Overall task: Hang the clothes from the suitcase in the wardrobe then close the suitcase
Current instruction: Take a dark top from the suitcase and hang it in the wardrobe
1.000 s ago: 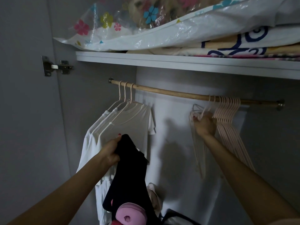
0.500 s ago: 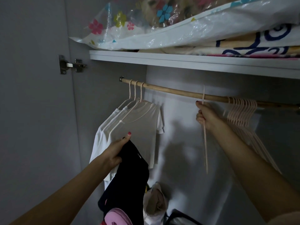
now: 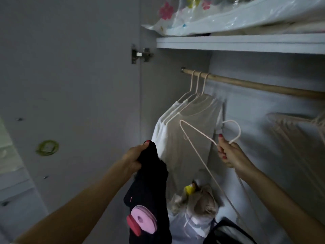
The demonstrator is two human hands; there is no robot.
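Hanger (image 3: 197, 138): now lifted off the rail (image 3: 255, 85), gripped at the neck by the right hand (image 3: 228, 154).
Garment (image 3: 149, 182): bunched in left hand (image 3: 135, 155) fingers, ready to be threaded.

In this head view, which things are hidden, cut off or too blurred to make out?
- Suitcase: not in view at all.
- Spare hangers, head view: motion-blurred and cut by the right edge; their number cannot be told.
- Wooden rail: its right end runs out of frame.
- Black garment in the left hand: bunched and cut by the bottom edge; its type is unclear.
- Hanger in the right hand: lower part fades into blur.
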